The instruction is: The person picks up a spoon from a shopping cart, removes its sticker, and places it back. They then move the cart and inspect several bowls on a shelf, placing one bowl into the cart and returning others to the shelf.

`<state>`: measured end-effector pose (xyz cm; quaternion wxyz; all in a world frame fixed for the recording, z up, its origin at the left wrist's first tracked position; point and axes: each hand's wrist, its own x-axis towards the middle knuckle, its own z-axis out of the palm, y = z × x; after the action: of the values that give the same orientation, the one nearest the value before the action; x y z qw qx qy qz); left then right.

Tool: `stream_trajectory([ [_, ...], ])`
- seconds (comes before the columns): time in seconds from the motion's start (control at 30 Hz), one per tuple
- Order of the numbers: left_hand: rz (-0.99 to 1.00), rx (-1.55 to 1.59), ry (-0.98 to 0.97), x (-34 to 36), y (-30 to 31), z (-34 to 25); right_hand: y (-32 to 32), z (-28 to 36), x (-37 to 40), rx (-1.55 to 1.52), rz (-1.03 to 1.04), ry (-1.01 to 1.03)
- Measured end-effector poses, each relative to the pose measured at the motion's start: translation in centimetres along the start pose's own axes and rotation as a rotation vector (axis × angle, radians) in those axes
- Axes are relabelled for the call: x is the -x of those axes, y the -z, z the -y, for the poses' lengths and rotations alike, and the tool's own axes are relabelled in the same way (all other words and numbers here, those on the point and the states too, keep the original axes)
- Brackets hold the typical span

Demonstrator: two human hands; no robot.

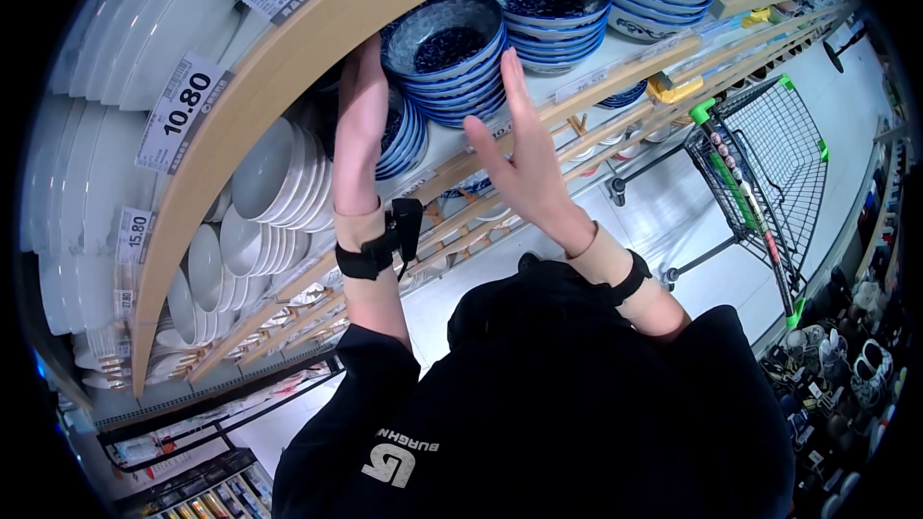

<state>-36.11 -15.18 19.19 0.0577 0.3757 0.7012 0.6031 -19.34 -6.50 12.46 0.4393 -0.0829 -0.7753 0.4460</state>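
Note:
A stack of blue patterned bowls (pixel 454 86) stands on the shelf between my two hands. My left hand (pixel 360 130) is flat and upright along the stack's left side, its fingertips partly hidden behind the bowls. On the right side, my right hand (pixel 524 159) is raised with fingers stretched and thumb apart, its fingertips close to the bowls' edges. Neither hand is wrapped around anything. A second stack of blue bowls (pixel 402 139) lies tilted right beside my left wrist. Dark straps circle both of my wrists.
More blue bowl stacks (pixel 550 14) stand farther right. White bowls (pixel 274 173) lean in rows at left, under a wooden shelf edge (pixel 226 111) with price tags (pixel 181 111). A shopping cart (pixel 769 173) is on the floor at right, near shoes (pixel 832 356).

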Motion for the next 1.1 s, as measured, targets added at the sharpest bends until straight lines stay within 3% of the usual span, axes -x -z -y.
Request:
stream_trajectory([
  [0.1, -0.056, -0.23, -0.054, 1.6, -0.9, -3.3, 1.0, -0.5, -0.6, 0.043, -0.004, 0.06],
  [0.13, -0.136, -0.291, -0.146, 1.8, -1.2, -3.1, 1.2, -0.6, -0.8, 0.041, 0.006, 0.056],
  [0.23, -0.067, -0.485, -0.356, 2.6, -1.6, -3.7, 1.5, -1.0, -1.1, 0.037, 0.033, 0.049],
  [0.6, 0.109, -0.496, -0.569, 1.6, -1.2, -2.8, 1.1, -1.1, -1.1, 0.011, 0.052, 0.011],
  [0.9, 0.061, -0.455, -0.486, 2.1, -0.5, -2.4, 1.1, -1.1, -1.0, 0.032, 0.049, 0.011],
  [1.0, -0.125, -0.319, -0.24, 2.4, -0.5, -2.6, 1.3, -0.6, -0.8, 0.018, 0.032, 0.007],
  [1.1, -0.156, -0.259, -0.014, 2.1, -0.3, -1.9, 1.4, -0.1, -0.8, -0.034, 0.063, -0.041],
])
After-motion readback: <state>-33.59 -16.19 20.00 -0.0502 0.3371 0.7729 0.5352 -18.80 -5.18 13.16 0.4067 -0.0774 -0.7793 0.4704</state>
